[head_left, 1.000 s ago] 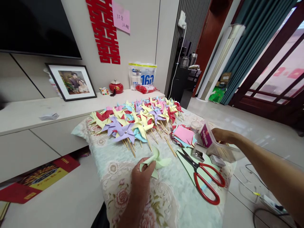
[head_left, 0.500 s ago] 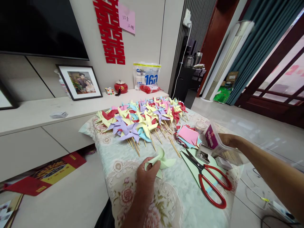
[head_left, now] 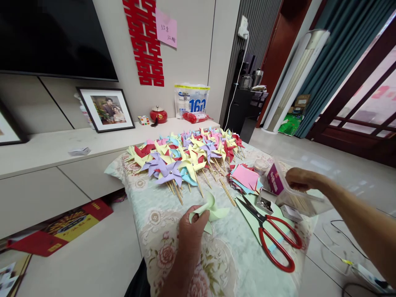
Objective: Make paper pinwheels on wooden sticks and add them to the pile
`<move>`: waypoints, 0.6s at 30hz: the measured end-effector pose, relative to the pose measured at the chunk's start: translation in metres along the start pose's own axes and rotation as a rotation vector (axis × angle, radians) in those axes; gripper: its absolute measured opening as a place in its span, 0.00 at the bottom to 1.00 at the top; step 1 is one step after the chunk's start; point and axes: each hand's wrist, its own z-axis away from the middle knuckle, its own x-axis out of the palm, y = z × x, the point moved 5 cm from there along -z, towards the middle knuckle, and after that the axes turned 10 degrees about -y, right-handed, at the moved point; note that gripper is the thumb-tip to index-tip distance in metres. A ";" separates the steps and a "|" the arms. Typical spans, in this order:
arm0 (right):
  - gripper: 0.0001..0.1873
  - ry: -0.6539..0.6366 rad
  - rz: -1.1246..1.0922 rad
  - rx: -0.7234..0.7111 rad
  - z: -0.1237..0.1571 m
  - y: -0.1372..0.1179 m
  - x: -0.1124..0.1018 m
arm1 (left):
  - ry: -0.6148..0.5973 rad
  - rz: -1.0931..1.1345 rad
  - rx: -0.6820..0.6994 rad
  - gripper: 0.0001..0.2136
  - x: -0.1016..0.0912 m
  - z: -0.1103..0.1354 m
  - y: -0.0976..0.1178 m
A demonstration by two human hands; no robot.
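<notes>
My left hand [head_left: 190,229] pinches a pale green paper pinwheel head [head_left: 212,212] that rests on the cloth-covered table [head_left: 173,255]. My right hand [head_left: 301,179] reaches into a clear plastic box of wooden sticks [head_left: 295,198] at the table's right edge; its fingertips are hidden in the box. Red-handled scissors [head_left: 272,237] lie on a green paper sheet between my hands. A stack of coloured paper squares [head_left: 244,177] sits beyond the scissors.
Several finished pinwheels on sticks [head_left: 185,159] cover the far half of the table. A small open tin [head_left: 263,203] lies beside the box. Behind stand a low white cabinet [head_left: 49,165], a framed photo [head_left: 107,109] and a red pot [head_left: 158,115]. Cables [head_left: 343,247] run on the floor at right.
The view has shifted slightly leftward and down. My right hand has moved a little further over the stick box. My left hand keeps its hold on the green pinwheel.
</notes>
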 end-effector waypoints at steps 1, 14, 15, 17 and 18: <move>0.08 -0.045 0.035 0.062 -0.001 -0.004 -0.006 | 0.001 0.004 -0.003 0.11 0.000 0.000 -0.001; 0.03 -0.924 -0.440 -0.153 0.149 -0.069 0.180 | -0.115 0.366 0.042 0.14 0.003 0.006 0.018; 0.04 -0.963 -0.439 -0.136 0.154 -0.066 0.197 | -0.129 0.378 0.055 0.14 0.003 0.006 0.019; 0.03 -1.029 -0.441 -0.125 0.161 -0.061 0.222 | -0.143 0.378 0.061 0.14 0.003 0.007 0.019; 0.03 -1.058 -0.445 -0.127 0.164 -0.059 0.230 | -0.150 0.363 0.055 0.14 0.004 0.007 0.018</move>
